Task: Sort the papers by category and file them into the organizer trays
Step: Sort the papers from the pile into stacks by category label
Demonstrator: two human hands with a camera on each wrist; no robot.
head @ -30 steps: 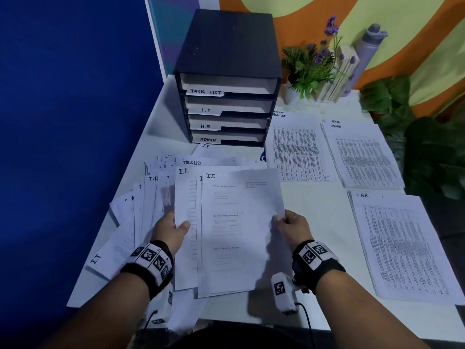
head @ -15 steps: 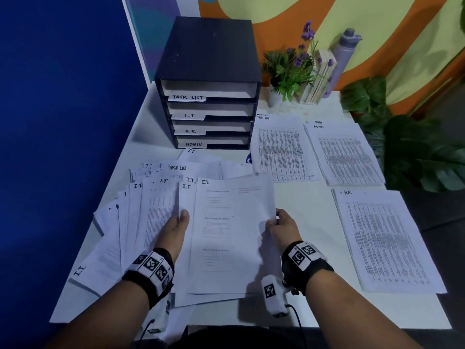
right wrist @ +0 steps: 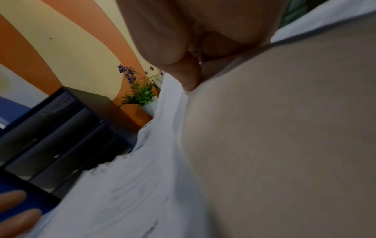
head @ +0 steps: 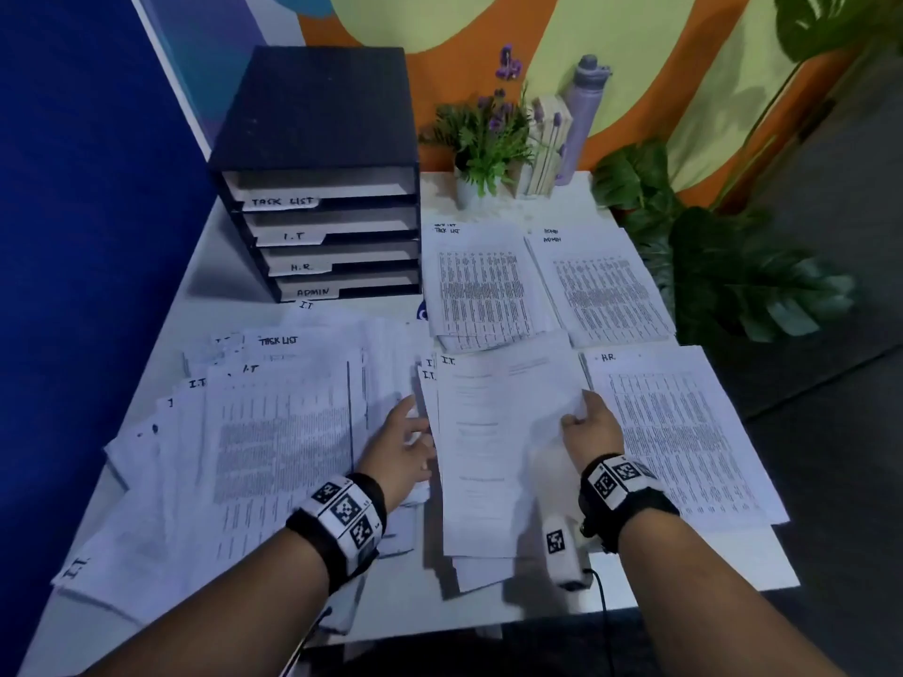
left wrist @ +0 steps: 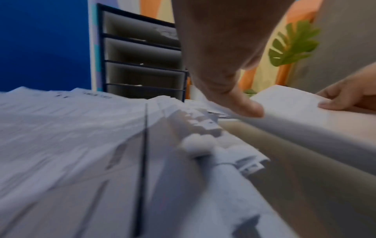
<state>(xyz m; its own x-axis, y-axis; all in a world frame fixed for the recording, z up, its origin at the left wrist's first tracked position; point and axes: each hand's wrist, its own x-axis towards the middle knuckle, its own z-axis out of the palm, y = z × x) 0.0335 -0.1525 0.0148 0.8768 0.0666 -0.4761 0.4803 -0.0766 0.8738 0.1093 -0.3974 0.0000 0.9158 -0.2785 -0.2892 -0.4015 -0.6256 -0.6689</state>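
A thin stack of sheets marked I.T. [head: 493,432] lies slightly lifted at the table's middle. My right hand [head: 584,417] pinches its right edge, thumb on top [right wrist: 189,77]. Spread and relaxed, my left hand [head: 405,442] sits at the stack's left edge, with the thumb [left wrist: 246,107] touching the paper. To the left spreads a fanned pile of mixed papers [head: 273,432]. The dark organizer [head: 312,114] stands at the back, its trays labelled TASK LIST, I.T., H.R. and ADMIN. Sorted piles lie on the right: TASK LIST [head: 479,290], ADMIN [head: 606,290] and H.R. [head: 679,432].
A small potted plant [head: 483,134], a wooden block [head: 547,144] and a lilac bottle [head: 584,109] stand behind the sorted piles. Large green leaves [head: 733,271] hang past the table's right edge. A blue wall bounds the left side.
The I.T. stack has moved right, away from the fanned pile and toward the H.R. pile, carried by my right hand. My left hand has loosened from gripping its left edge.
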